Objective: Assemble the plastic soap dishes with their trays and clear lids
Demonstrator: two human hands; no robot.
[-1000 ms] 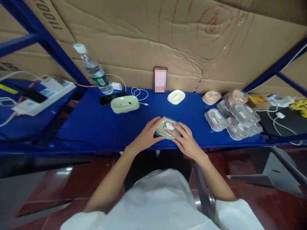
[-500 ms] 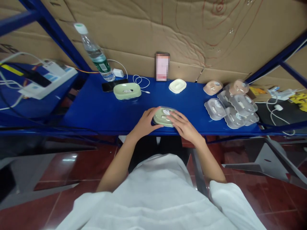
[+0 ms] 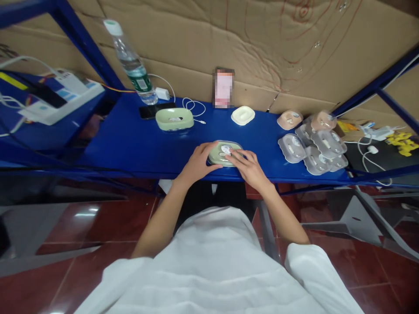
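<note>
A pale green soap box point(image 3: 217, 153) with a clear lid and a round white sticker rests near the front edge of the blue table. My left hand point(image 3: 198, 162) grips its left side, thumb at the front and fingers at the back. On the right, my right hand point(image 3: 249, 168) holds the box with its fingers laid over the lid. Beyond my left hand stands an open, pale green oval dish point(image 3: 174, 124). A cream oval piece point(image 3: 242, 115) lies farther back.
Several lidded grey and pink boxes point(image 3: 322, 148) are stacked at the right. At the back are a water bottle point(image 3: 139, 78), a dark phone point(image 3: 153, 110), a white cable point(image 3: 191, 106) and a propped phone point(image 3: 223, 89). A power strip point(image 3: 63, 102) sits at left.
My right fingers have shifted slightly on the lid. Both hands stay on the soap box. The whole view has tilted a little.
</note>
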